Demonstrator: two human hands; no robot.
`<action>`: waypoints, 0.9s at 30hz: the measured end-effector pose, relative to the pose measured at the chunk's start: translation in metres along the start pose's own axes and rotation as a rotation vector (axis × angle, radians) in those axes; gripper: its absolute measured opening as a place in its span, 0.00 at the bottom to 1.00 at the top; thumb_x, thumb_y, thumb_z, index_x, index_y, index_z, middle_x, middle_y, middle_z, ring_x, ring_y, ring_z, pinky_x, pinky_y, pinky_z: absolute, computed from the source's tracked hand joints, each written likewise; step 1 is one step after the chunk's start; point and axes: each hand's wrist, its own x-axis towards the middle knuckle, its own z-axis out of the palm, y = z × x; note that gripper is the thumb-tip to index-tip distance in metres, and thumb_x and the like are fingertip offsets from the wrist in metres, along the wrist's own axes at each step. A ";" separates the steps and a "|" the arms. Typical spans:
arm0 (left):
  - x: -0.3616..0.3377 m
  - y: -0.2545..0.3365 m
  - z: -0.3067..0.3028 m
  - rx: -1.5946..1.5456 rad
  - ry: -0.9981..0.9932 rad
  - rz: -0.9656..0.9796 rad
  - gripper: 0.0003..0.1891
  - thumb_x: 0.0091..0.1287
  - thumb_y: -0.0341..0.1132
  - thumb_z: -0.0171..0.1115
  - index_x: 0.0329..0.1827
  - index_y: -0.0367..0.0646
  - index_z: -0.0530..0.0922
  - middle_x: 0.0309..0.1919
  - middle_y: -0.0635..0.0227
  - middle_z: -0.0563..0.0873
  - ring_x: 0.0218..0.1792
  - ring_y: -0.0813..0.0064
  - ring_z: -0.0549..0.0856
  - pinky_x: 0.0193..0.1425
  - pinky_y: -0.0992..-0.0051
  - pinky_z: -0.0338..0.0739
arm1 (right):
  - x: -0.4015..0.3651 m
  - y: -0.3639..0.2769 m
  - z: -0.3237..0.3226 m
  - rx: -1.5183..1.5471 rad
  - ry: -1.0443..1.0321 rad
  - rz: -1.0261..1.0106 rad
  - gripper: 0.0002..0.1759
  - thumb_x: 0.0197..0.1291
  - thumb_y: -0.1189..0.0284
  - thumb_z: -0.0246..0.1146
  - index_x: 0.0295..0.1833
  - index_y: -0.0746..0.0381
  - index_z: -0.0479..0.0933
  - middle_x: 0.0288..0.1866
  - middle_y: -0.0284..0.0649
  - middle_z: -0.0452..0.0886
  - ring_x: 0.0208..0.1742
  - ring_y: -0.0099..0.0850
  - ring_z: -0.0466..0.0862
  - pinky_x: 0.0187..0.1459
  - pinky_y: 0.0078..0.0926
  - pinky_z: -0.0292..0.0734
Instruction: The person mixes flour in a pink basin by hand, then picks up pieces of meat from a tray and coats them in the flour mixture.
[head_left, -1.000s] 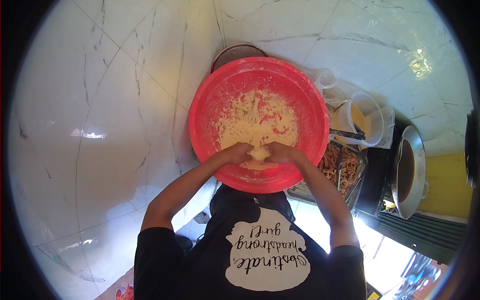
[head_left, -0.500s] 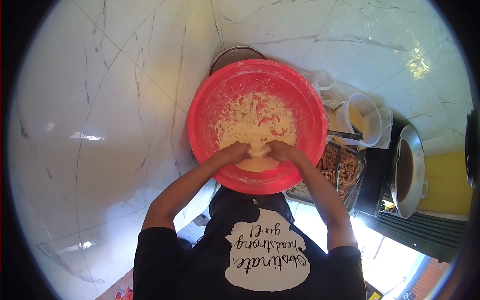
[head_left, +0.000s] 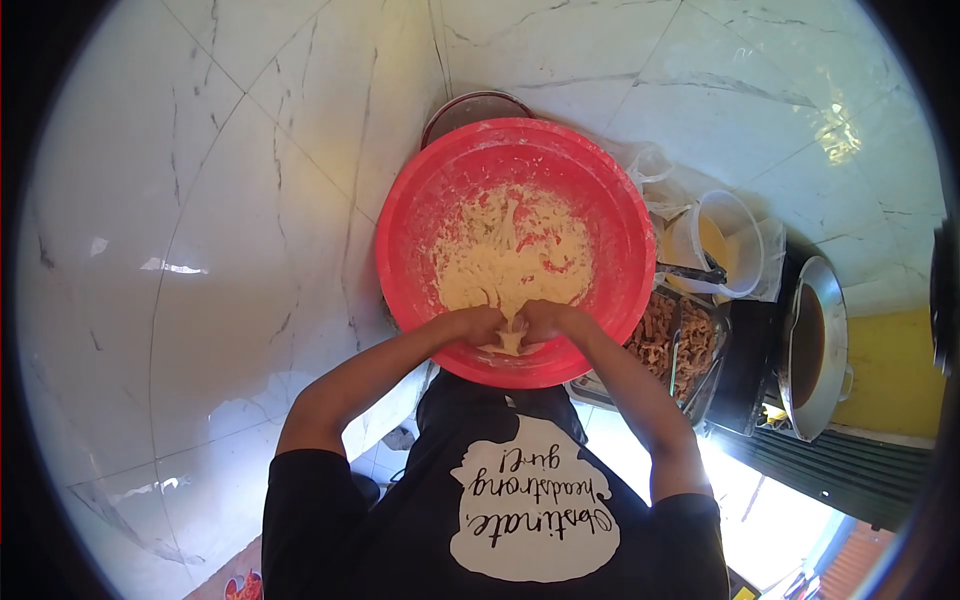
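A large red basin (head_left: 420, 180) holds a pale yellow floury mixture (head_left: 470, 250) with clumps and strands in it. Both hands are inside the basin, low on the side nearest my body. My left hand (head_left: 478, 326) has its fingers curled down into the mixture. Beside it, my right hand (head_left: 543, 320) is also curled, its fingers partly hidden. A pale, flour-coated strand runs down between the two hands, and more of the mixture lies just below them. Whatever is inside the fingers is mostly covered.
To the right are a clear plastic tub (head_left: 755, 245) with yellowish contents, a tray of brown fried pieces (head_left: 690, 350) with tongs, and a wide metal pan (head_left: 835, 340) of dark liquid. Marble-patterned walls (head_left: 250, 150) enclose the corner. A round brown lid-like rim (head_left: 470, 108) shows behind the basin.
My hands have come closer together and moved slightly toward my body. The mixture near the basin's front has been gathered between them.
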 end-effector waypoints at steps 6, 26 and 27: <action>0.002 -0.004 0.002 0.131 0.373 -0.050 0.16 0.50 0.40 0.64 0.39 0.42 0.80 0.33 0.54 0.83 0.39 0.56 0.81 0.45 0.66 0.74 | -0.007 -0.005 0.014 -0.340 0.544 0.040 0.23 0.41 0.64 0.68 0.46 0.62 0.78 0.39 0.47 0.81 0.45 0.40 0.79 0.48 0.32 0.73; -0.013 0.021 -0.008 0.078 0.122 0.008 0.18 0.52 0.36 0.63 0.44 0.36 0.78 0.36 0.50 0.82 0.41 0.54 0.81 0.46 0.65 0.74 | -0.002 0.003 0.008 -0.079 0.045 -0.020 0.24 0.50 0.56 0.64 0.48 0.61 0.77 0.43 0.49 0.80 0.46 0.43 0.79 0.48 0.33 0.72; -0.013 0.022 -0.009 0.084 0.131 0.009 0.18 0.51 0.36 0.63 0.44 0.36 0.78 0.37 0.50 0.82 0.42 0.55 0.81 0.46 0.65 0.74 | -0.003 -0.001 0.004 -0.043 -0.013 0.026 0.25 0.50 0.56 0.64 0.49 0.62 0.76 0.46 0.50 0.79 0.49 0.43 0.78 0.50 0.33 0.71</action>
